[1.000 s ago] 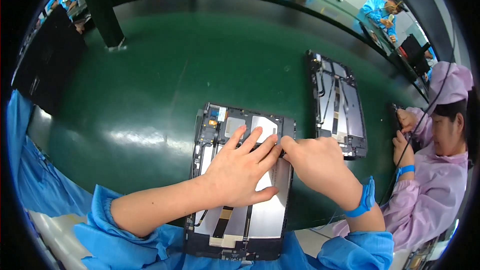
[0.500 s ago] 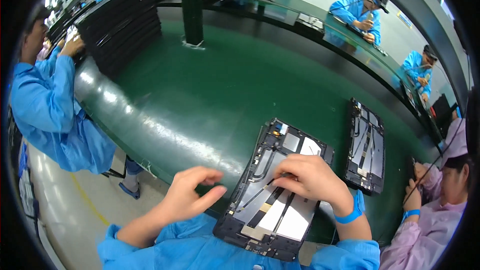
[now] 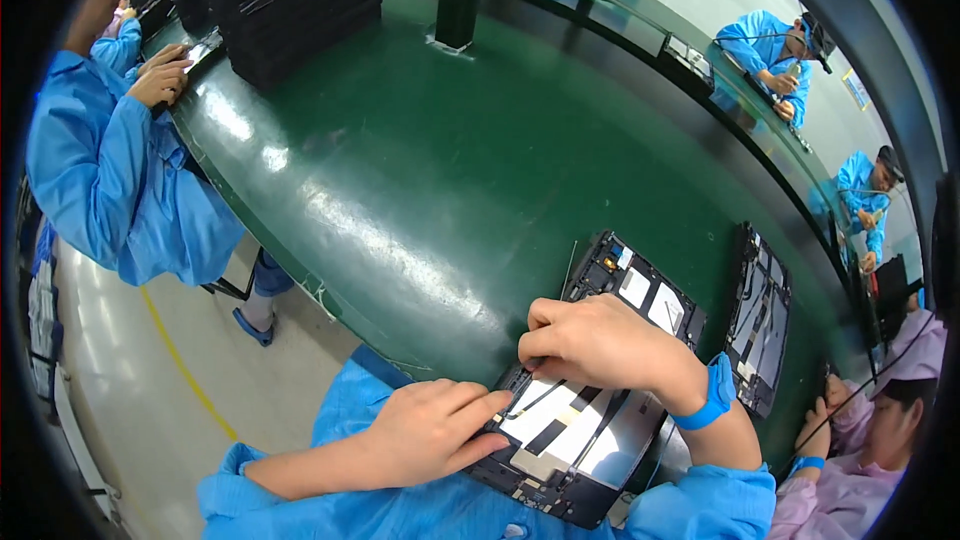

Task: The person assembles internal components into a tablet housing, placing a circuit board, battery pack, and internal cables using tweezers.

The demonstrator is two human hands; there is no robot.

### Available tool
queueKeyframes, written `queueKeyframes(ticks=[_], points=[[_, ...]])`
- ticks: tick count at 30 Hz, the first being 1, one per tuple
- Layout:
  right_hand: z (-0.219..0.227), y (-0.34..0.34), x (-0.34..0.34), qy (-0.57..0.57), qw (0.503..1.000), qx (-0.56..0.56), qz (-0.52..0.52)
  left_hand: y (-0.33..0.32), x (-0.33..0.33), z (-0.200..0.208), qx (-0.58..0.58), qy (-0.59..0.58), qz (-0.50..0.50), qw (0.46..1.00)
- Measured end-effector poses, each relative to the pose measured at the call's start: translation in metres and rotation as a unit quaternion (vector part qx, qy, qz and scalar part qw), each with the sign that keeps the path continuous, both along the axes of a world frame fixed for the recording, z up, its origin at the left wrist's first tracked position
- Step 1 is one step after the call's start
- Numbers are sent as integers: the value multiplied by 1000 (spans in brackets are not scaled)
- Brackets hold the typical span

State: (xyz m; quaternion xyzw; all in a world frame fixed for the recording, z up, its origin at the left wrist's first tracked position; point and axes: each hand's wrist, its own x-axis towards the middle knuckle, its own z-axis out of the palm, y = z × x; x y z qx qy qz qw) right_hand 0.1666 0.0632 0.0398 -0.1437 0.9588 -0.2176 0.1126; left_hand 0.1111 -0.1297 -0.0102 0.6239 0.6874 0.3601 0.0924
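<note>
An opened tablet point(image 3: 562, 428), with a black frame, silver battery panels and dark flat cables, lies at the table's near edge in front of me. My left hand point(image 3: 432, 430) is closed at its lower left edge, fingers and thumb against the frame. Above it, my right hand point(image 3: 605, 342) reaches across the tablet with fingers curled and pinched at the left edge. What those fingertips hold is hidden beneath them. A blue wristband point(image 3: 718, 395) circles my right wrist. To the right lies a second opened tablet point(image 3: 757, 325) of the same kind.
The green table point(image 3: 430, 150) curves away ahead, with a dark post point(image 3: 462, 0) and a tall black stack point(image 3: 290, 5) at the back. A person in blue point(image 3: 130, 170) works at left. Another in pink point(image 3: 870, 440) sits close on the right.
My right hand has left the dark cable over the tablet's middle for its left edge. My left hand has come down from the air onto the lower left edge. The view has shifted.
</note>
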Motion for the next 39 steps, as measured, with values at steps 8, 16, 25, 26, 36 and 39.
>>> queueKeyframes(ticks=[8, 16, 25, 26, 36, 39], points=[[0, -8, 27, 12, 999, 33, -15, 1, -1, 4, -43, 113, -11, 993], [-16, -10, 34, 130, 991, -26, -27, 8, -8, 1, 3, 148, -46, 988], [-8, -13, 29, 96, 994, 4, -60, 8, -12, 1, 35, 202, -65, 977], [-10, -10, 28, 95, 994, 2, -59, 8, -12, 1, 33, 201, -65, 977], [-16, -3, 21, 74, 979, -94, -167, 10, -16, 1, 45, 241, -103, 964], [-17, -2, 20, 80, 977, -104, -170, 10, -17, 2, 44, 230, -107, 966]])
